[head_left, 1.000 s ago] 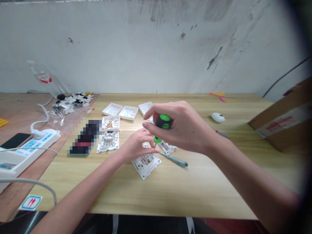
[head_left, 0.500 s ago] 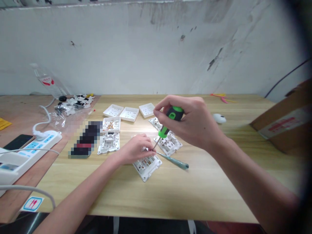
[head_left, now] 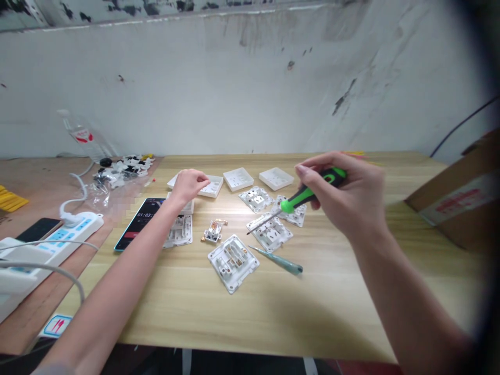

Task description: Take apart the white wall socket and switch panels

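My right hand (head_left: 344,192) is closed around a green and black screwdriver (head_left: 299,199), its shaft slanting down left over a white socket plate (head_left: 269,232). My left hand (head_left: 190,183) hovers by the white socket covers (head_left: 213,186), fingers pinched together; whatever they hold is hidden. Below it, the left forearm partly covers a box (head_left: 188,208) and another socket back (head_left: 179,230). Apart from both hands, a socket back plate (head_left: 233,263) with brass contacts lies near the middle. Beside it is a small white piece with copper strips (head_left: 213,231).
A teal-handled slim screwdriver (head_left: 283,262) lies right of the middle plate. A lit phone (head_left: 135,225) sits under the left forearm. Further left are a power strip (head_left: 74,232), a bottle (head_left: 84,138) and loose plastic parts (head_left: 121,172). A cardboard box (head_left: 457,198) stands right.
My left hand has left the middle plate and moved up and left to the covers. My right hand has drawn the screwdriver off the plate, up and right. The copper-strip piece now shows.
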`<state>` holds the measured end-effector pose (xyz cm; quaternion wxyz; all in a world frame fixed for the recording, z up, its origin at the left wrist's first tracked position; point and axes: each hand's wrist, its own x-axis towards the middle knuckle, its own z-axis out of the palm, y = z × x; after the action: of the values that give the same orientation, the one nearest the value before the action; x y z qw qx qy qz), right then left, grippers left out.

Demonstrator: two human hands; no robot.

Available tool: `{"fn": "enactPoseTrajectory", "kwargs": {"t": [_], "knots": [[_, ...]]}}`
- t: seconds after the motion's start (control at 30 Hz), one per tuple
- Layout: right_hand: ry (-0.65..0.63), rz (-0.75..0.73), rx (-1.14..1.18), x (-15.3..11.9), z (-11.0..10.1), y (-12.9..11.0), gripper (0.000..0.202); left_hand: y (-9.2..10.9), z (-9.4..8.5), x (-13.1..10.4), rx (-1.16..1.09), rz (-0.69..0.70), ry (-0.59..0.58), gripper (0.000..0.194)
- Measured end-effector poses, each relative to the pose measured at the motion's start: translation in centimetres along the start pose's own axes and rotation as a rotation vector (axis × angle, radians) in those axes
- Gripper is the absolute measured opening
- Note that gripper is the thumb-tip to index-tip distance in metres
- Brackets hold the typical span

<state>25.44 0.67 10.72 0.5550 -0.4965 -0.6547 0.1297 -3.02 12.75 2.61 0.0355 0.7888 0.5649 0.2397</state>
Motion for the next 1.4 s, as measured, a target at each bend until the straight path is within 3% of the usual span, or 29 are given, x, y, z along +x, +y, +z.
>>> {"fn": "enactPoseTrajectory", "kwargs": {"t": [0.1,0.2,0.47,0.6,0.7,0.87,1.0,1.2,1.4], "knots": [[0.003,0.052,0.049,-0.9,0.2,1.0,0.013,-1.1,1.3,0.7,0.056,0.02,-0.05,0.01],[-0.012,0.1,0.075,-1.5,0.4,2.2,0.015,-1.3,1.8,-0.4,0.087,0.068,-0.081,0.014],[0.022,0.257,0.161,-2.0,0.8,5.3,0.019,0.8,-0.9,-6.3,0.092,0.369,-0.168,0.016],[0.019,0.273,0.178,-2.2,0.9,5.6,0.02,1.9,-1.6,-7.5,-0.015,0.394,-0.348,0.017],[0.042,0.274,0.184,-2.5,1.0,5.6,0.021,2.3,-1.9,-8.1,-0.041,0.378,-0.4,0.02],[0.012,0.293,0.185,-2.7,0.8,5.3,0.02,1.6,-3.2,-10.0,-0.061,0.29,-0.372,0.021],[0.0,0.288,0.195,-2.8,0.9,5.1,0.019,1.6,-3.0,-11.1,-0.051,0.276,-0.413,0.018],[0.061,0.268,0.2,-2.7,0.9,5.6,0.019,2.0,-1.9,-11.0,-0.103,0.334,-0.381,0.009],[0.04,0.238,0.209,-2.7,0.6,6.1,0.02,3.1,-1.7,-10.7,-0.281,0.253,-0.253,0.002]]}}
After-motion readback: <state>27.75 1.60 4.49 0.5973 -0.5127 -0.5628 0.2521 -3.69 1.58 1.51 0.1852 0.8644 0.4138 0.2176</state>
